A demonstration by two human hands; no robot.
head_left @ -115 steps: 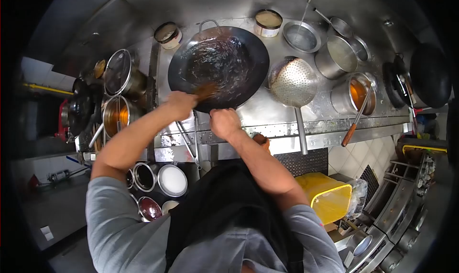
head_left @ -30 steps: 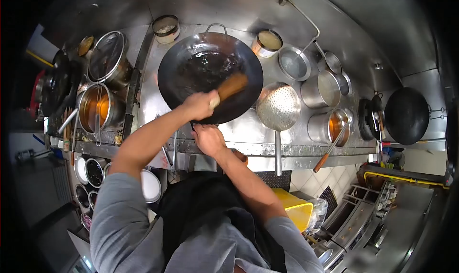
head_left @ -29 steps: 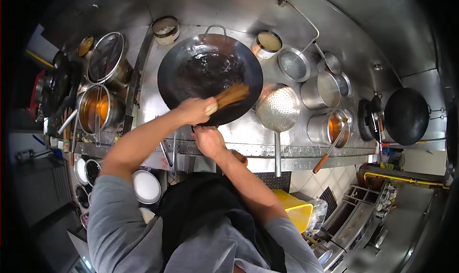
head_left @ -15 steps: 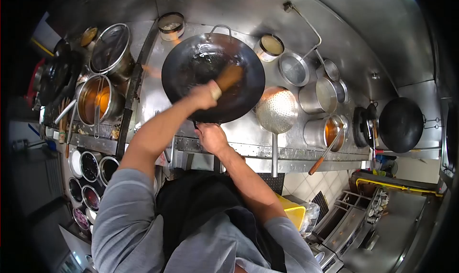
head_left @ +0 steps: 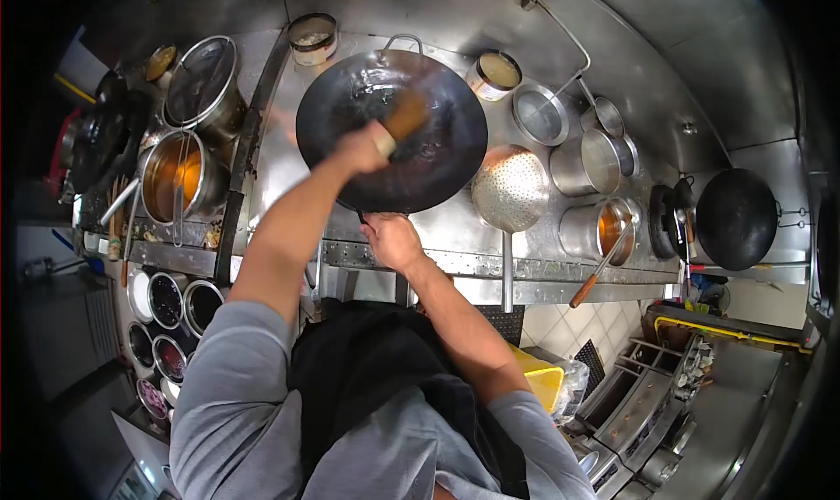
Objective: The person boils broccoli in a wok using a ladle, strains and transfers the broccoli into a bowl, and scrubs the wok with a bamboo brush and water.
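A large dark wok (head_left: 332,106) tilts toward me over the steel stove, its inside wet and shiny. My left hand (head_left: 357,153) is closed round a wok brush (head_left: 404,118) with brown bristles and a pale band. The bristles are smeared by motion against the wok's inner surface. At the wok's near edge, my right hand (head_left: 394,240) grips its handle; most of that handle is hidden under the fingers. To the right of the wok, a perforated strainer ladle (head_left: 510,188) lies on the stove with its long handle toward me.
Several steel pots, including one with orange liquid (head_left: 604,233), stand on the right. A tap pipe (head_left: 564,27) reaches down from the back wall. On the left are a pot of orange liquid (head_left: 162,185) and several ingredient tubs (head_left: 164,299). A second wok (head_left: 737,218) hangs far right.
My left hand and the wok brush have moved left and slightly up inside the wok. My right hand stays on the handle. The whole view has shifted slightly.
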